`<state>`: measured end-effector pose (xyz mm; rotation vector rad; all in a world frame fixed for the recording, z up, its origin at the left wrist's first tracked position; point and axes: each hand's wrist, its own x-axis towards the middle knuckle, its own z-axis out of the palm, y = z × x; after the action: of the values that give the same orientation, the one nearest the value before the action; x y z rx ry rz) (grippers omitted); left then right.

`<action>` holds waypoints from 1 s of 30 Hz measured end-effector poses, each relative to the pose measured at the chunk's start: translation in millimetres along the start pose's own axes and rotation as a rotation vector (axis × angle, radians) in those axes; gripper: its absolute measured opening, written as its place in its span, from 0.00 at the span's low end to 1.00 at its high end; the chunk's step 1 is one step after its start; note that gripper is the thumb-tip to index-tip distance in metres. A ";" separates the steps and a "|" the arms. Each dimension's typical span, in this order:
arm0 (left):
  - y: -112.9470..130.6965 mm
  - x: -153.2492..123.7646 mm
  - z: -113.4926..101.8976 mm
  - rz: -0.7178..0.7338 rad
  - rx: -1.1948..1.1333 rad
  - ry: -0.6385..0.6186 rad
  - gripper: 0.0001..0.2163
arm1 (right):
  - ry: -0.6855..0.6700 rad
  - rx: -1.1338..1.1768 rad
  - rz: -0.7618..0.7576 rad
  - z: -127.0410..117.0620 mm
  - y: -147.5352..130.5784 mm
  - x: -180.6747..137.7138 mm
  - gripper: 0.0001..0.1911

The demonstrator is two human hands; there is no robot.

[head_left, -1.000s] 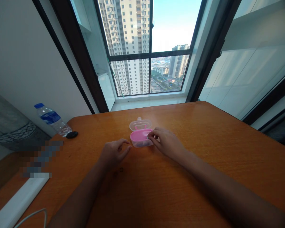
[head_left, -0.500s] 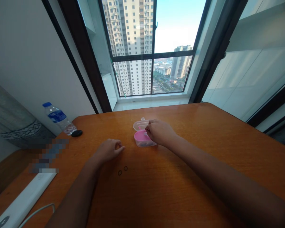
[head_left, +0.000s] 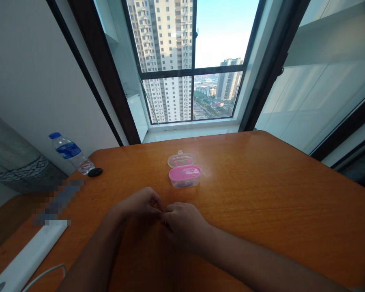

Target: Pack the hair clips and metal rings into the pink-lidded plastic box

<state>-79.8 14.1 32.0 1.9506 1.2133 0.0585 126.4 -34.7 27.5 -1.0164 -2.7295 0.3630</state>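
Observation:
My left hand (head_left: 145, 204) and my right hand (head_left: 184, 225) meet low over the table, fingertips touching or nearly so. Both are closed in a pinch; whatever is between the fingers is too small or hidden to make out. Just beyond them stands a small clear oval box (head_left: 185, 183) with a pink inner lid or rim (head_left: 185, 173). Its clear hinged cover (head_left: 181, 159) lies folded back behind it. The small dark rings seen earlier on the wood are not visible now; my hands cover that spot.
On the left, a water bottle (head_left: 73, 153) with a blue cap leans beside a round black object (head_left: 95, 172). A white power strip or bar (head_left: 30, 255) and a pale cable (head_left: 48, 271) lie near the left edge of the wooden table (head_left: 261, 194). A window stands beyond.
My right hand has come back from the box toward me and down to the left hand. The left hand has shifted slightly right and nearer. The two small rings have gone out of sight.

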 end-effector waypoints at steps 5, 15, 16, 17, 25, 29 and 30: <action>-3.8 -2.3 -0.9 0.004 -0.021 -0.043 0.10 | -0.001 0.046 0.084 5.6 -8.6 8.9 0.12; -15.1 -4.4 -8.4 -0.042 0.024 0.031 0.10 | -0.025 0.054 0.220 14.0 -20.6 30.2 0.11; -14.2 -4.8 -8.8 -0.041 0.028 0.023 0.10 | -0.030 0.060 0.230 15.9 -21.0 31.8 0.11; -13.2 -5.3 -9.2 -0.036 0.034 0.018 0.10 | -0.037 0.067 0.243 17.8 -21.2 32.9 0.10; -10.7 -7.4 -9.9 -0.031 0.037 0.034 0.14 | 0.003 0.170 0.167 12.0 -12.4 14.5 0.10; -9.6 -8.6 -9.5 -0.041 -0.008 0.042 0.15 | 0.104 0.305 0.176 -3.9 23.8 -6.8 0.05; -8.2 -8.9 -9.4 -0.047 -0.010 0.043 0.16 | 0.116 0.364 0.205 -6.2 35.9 -11.6 0.04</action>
<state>-94.5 14.7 36.1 1.9200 1.2838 0.0828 158.7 -15.2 21.4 -1.1684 -2.3442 0.7752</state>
